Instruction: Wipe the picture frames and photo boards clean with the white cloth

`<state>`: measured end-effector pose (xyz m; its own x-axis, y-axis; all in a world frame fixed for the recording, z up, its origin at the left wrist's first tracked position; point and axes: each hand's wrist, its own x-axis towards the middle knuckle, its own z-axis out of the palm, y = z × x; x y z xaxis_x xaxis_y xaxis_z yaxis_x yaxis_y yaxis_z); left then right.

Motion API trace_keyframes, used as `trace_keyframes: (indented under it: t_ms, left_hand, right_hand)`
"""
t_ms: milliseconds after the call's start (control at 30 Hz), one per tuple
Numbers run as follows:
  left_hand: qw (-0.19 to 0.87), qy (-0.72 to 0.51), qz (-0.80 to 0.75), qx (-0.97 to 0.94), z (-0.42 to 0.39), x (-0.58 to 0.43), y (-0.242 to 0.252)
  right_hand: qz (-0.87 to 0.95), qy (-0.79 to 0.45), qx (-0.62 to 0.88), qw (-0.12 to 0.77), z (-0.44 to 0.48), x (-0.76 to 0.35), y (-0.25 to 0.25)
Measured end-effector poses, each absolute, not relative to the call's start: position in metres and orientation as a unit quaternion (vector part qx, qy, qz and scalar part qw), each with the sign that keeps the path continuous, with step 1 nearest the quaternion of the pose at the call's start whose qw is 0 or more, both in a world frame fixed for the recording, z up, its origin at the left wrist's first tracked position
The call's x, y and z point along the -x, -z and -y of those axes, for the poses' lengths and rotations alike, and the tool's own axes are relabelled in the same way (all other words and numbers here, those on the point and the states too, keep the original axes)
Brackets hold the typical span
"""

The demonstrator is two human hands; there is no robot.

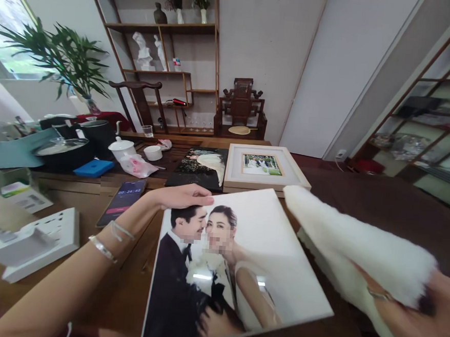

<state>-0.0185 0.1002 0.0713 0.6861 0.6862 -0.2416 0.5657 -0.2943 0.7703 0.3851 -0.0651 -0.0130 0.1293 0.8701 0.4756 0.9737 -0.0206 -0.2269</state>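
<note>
Biggest worry here, in my opinion: the glossy wedding print [274, 233] is lying flat near the middle of the surface [362, 183], close to its near edge, and only the left hand [180, 195] is steadying it. That hand is lying open, fingers flat across the print's far-left corner, pressing rather than gripping. If a push comes from the right, I reckon the print is going to pivot under those fingers and slide toward the near edge. I can't tell whether its near-left corner is already hanging off, since the picture cuts it.

The right hand [430, 316] is closing around the end of a fluffy white cloth [358, 249], which is hovering just beside the print's right edge. It's blurry, so the exact grip is hard to read. Any grit in that fluff could be scratching the shiny face, and bare fingers on gloss are probably leaving marks. The bracelet [102, 249] on the left wrist is sitting close to the wood too.

Also a phone [122, 201] is lying just beside the print's far-left corner, so a skid could be knocking it.

As for the rest, a framed photo [263, 167] and a dark print [204, 167] are lying toward the far edge, with tea things [121, 147] crowding the far-left corner. Behind, a wooden shelf [169, 28], a carved chair [241, 108] and a leafy plant [67, 57] are standing by the wall.
</note>
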Motion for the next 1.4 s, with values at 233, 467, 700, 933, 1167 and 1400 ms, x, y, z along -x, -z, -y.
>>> trace_keyframes:
  t_ms: [233,467,700,933,1167,1400]
  left_hand:
    - [0.487,-0.047,-0.358,-0.795,-0.111,-0.004,-0.050]
    - [0.511,-0.029,-0.334,-0.792,-0.120,-0.014,-0.035]
    - [0.397,-0.044,-0.327,-0.857,-0.138,-0.027,-0.029]
    - [0.130,-0.098,-0.444,-0.881,-0.139,-0.033,-0.015]
    - [0.068,-0.140,-0.458,-0.875,-0.127,-0.031,-0.011]
    - [0.066,-0.229,-0.475,-0.847,-0.110,-0.024,-0.012]
  right_hand:
    - [0.693,0.115,0.632,0.326,0.042,-0.344,-0.020]
    - [0.783,0.194,0.506,0.303,0.036,-0.344,-0.020]
    - [0.871,0.148,0.367,0.291,0.027,-0.321,-0.004]
    - [0.888,0.042,0.370,0.271,0.019,-0.306,0.010]
    - [0.887,0.030,0.363,0.284,0.015,-0.301,0.013]
    - [0.881,0.028,0.373,0.290,0.014,-0.303,0.017]
